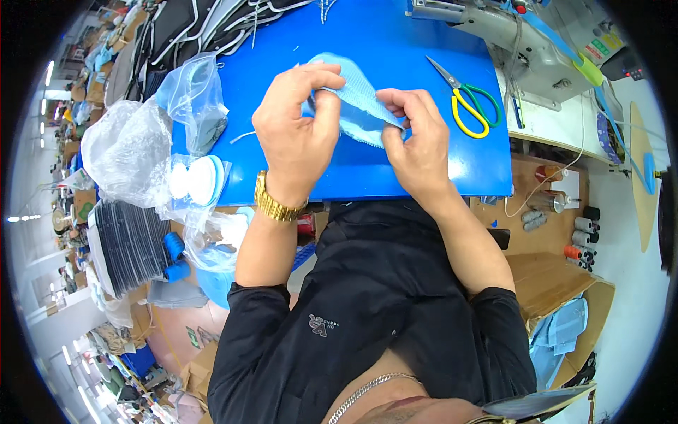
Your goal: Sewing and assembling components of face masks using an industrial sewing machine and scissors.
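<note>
Between my two hands, above the blue table (268, 63), is a light blue piece of mesh-like fabric (364, 106), folded or curved so its inner side partly shows. My left hand (300, 106) pinches its left edge between thumb and fingers; a gold watch sits on that wrist. At the fabric's right end, my right hand (418, 138) grips the edge between thumb and curled fingers. Scissors (466, 106) with one yellow and one green handle lie to the right of my right hand, blades pointing to the far left.
A sewing machine (537, 60) stands at the far right. Clear plastic bags (131, 152) and white discs (205, 180) crowd the table's left edge. Dark garments with pale piping (198, 28) lie at the far left. Thread spools (585, 237) and a cardboard box (565, 283) are at right.
</note>
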